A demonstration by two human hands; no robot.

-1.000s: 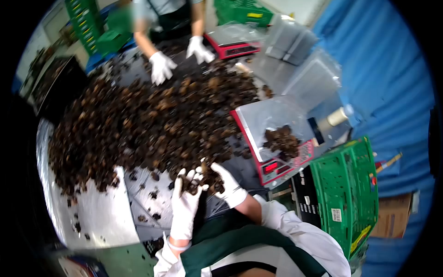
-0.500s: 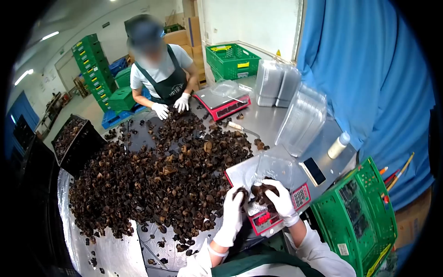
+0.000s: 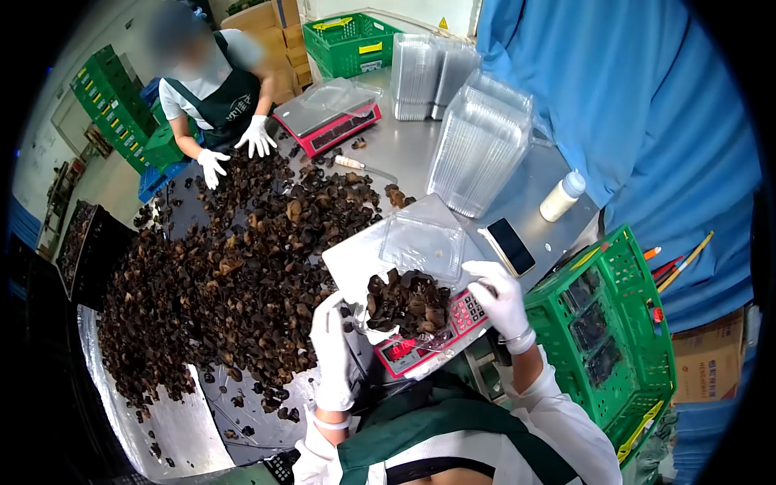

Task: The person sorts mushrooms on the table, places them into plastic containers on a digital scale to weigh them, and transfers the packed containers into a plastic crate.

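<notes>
Dark heap [image 3: 410, 302] on scale [image 3: 347, 260] lay 2 o'clock from left hand [image 3: 331, 352] | 9 o'clock from right hand [image 3: 501, 301] | couldn't tell either grip

Dark, crinkled pieces [image 3: 408, 303] (probably fungus) heap in a clear tray [image 3: 424, 245] on a scale [image 3: 350, 263].

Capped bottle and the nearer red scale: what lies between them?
A dark-screened phone lies between the bottle and the scale, as the head view shows.
</notes>
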